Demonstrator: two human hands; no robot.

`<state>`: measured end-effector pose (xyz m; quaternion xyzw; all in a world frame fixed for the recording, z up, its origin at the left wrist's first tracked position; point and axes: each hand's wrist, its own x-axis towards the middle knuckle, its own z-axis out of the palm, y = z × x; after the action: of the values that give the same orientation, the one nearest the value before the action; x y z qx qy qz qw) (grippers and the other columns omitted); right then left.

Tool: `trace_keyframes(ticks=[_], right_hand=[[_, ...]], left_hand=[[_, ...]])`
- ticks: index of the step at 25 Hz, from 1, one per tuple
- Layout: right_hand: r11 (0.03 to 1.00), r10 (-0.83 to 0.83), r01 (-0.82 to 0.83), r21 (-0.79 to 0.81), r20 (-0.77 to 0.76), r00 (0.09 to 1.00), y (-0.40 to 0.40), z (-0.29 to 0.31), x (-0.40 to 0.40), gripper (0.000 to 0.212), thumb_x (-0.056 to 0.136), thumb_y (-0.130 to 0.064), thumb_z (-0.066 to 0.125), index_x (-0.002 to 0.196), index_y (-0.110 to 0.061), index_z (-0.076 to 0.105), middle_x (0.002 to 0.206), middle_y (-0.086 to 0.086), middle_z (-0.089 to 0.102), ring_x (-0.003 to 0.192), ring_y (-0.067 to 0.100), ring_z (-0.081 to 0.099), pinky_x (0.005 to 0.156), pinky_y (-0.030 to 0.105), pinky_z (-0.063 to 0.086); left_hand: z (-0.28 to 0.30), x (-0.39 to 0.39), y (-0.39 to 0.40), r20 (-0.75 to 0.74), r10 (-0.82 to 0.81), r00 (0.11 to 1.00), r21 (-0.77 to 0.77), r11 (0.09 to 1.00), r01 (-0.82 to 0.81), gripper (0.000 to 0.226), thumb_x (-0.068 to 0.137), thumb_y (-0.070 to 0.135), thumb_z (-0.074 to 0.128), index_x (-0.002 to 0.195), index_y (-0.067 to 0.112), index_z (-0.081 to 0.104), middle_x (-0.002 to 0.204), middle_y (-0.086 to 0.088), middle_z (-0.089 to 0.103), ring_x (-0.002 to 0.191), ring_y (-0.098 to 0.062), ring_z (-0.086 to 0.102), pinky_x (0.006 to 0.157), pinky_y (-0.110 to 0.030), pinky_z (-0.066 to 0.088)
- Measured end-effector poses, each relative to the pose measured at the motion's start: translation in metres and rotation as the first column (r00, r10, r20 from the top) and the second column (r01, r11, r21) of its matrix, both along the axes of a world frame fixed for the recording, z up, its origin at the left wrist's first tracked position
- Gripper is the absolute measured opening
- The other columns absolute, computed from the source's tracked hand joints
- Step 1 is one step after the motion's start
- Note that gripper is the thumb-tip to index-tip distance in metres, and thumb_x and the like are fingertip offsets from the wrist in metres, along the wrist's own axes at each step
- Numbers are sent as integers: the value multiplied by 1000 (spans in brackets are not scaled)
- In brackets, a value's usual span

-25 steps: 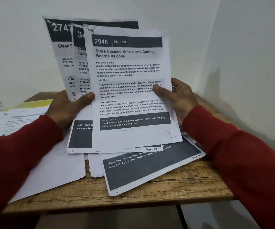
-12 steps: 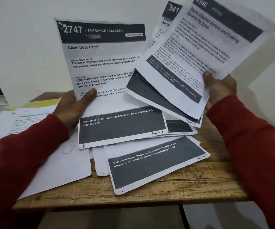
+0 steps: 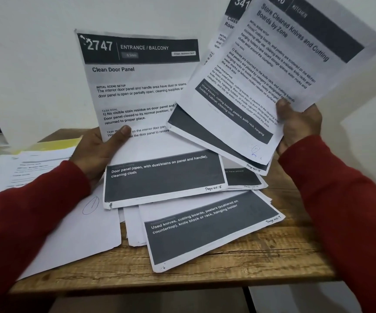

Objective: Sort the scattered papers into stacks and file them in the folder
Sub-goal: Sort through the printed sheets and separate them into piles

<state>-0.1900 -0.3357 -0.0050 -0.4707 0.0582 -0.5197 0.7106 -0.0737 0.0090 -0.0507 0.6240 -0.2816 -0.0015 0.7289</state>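
Sprawling across the wooden table (image 3: 261, 256), loose papers (image 3: 209, 229) are overhanging its front edge and risking a slide off. Left hand (image 3: 96, 150) is pinching the door-panel sheet (image 3: 142, 91); right hand (image 3: 297, 125) is gripping two sheets (image 3: 273, 71), now swung farther right, which could slip. Yellow folder (image 3: 53, 144) is lying far left.

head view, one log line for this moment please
left hand: holds sheet 2747 | right hand: holds kitchen sheets | loose pages: on wooden table
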Motion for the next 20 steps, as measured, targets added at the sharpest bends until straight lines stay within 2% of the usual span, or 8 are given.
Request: trace_keyframes(ticks=[8,11,15,17,20], right_hand=[[998,63,-63,-18,20,998,2,1,-1,36,87,14,59,123,6,57,119,25,66,107,42,66,91,56,54],[998,68,-68,-14,29,997,2,2,-1,36,87,15,59,122,6,57,120,26,66,108,43,65,92,57,54],[997,76,-75,-24,29,997,2,2,0,38,86,14,61,123,7,56,122,28,65,110,44,64,94,59,52],[996,83,-82,-26,23,996,3,1,0,37,86,14,61,122,7,56,122,29,64,111,46,63,94,59,52],[993,119,-119,-10,23,993,8,2,-3,36,86,14,62,122,7,58,119,27,66,110,45,64,93,59,52]], left_hand=[[-1,-1,-1,14,10,1000,12,1000,-10,60,54,67,84,94,23,79,104,-3,76,88,-17,73,79,-30,60],[-2,0,-1,-8,7,1000,-3,1000,-7,49,65,57,81,95,19,78,109,-9,75,90,-19,73,84,-34,60],[-1,-1,-3,-20,6,1000,8,1000,-6,26,79,42,70,91,21,79,103,-4,77,86,-16,73,81,-31,60],[-1,-1,-4,-19,17,1000,10,1000,-17,25,83,34,65,95,15,76,103,-4,76,84,-15,73,80,-30,61],[-1,-1,-4,-15,23,1000,12,1000,-23,27,84,32,63,102,13,71,104,-3,76,85,-15,73,81,-31,60]])
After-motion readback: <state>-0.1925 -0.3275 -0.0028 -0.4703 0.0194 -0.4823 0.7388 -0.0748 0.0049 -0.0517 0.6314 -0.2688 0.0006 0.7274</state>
